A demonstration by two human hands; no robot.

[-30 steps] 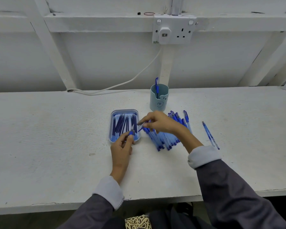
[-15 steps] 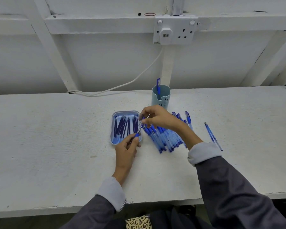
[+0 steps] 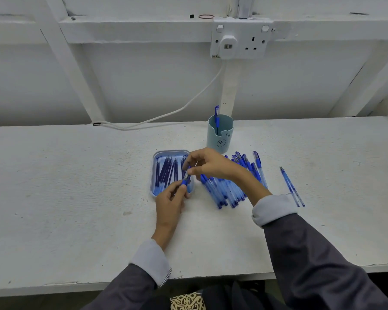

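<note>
Over the near right corner of the tray, a short blue pen is pinched at its lower end by the left hand and at its upper end by the right hand. Just to the right, a heap of pens is spread on the table.

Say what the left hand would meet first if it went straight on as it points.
Probably the right hand, whose fingertips pinch the far end of the slim blue pen piece that both hold; depth is unclear.

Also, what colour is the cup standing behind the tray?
The cup is pale teal, with a small face mark in front; seen in the head view.
</note>
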